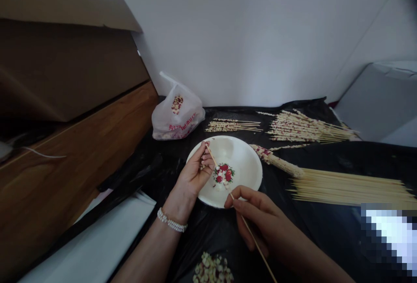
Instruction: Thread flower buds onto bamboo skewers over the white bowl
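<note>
My right hand [256,213] pinches a thin wooden skewer [257,241] that slants up over the bowl. Pale corn kernels [227,184] are threaded along its middle, and bare stick shows beyond them. My left hand [198,168] has its fingertips closed at the skewer's upper end, around a small pale kernel. More kernels show between its curled fingers. Beneath both hands stands a white bowl [246,157] with a red flower print; a few bits lie inside it.
Behind the bowl are a plastic bag [163,120] of kernels and two groups of filled skewers [233,125] [293,127]. On the right lie a partly stripped corn cob [280,164] and bare skewers [345,187]. Loose kernels [213,270] sit at the front on black plastic sheeting [182,248].
</note>
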The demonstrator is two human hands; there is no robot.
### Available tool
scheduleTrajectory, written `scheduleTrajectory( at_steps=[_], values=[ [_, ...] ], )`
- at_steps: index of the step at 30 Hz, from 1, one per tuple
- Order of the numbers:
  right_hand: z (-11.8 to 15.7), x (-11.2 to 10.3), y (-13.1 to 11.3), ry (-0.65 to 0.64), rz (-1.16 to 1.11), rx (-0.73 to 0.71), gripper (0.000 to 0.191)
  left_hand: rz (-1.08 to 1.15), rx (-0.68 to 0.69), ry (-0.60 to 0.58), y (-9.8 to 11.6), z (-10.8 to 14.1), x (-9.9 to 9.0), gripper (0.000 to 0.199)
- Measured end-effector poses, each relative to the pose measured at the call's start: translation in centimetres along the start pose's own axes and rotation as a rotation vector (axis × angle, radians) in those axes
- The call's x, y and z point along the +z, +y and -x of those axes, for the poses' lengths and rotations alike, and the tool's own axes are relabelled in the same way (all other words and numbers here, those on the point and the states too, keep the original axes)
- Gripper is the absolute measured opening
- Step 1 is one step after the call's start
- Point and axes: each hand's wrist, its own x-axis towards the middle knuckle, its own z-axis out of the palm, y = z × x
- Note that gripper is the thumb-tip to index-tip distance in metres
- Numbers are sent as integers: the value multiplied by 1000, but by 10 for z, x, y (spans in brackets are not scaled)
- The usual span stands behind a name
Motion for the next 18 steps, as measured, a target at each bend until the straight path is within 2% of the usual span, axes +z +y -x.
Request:
scheduleTrajectory(
  at_steps=[11,15,18],
  values=[
    [-2,-1,3,69,40,-58,23,-83,55,34,-5,1,2,9],
    [-2,2,-1,104,105,-49,25,-146,71,38,-7,2,2,5],
    [-2,2,-1,152,182,-95,25,-193,40,24,-10,3,2,3]
  ],
)
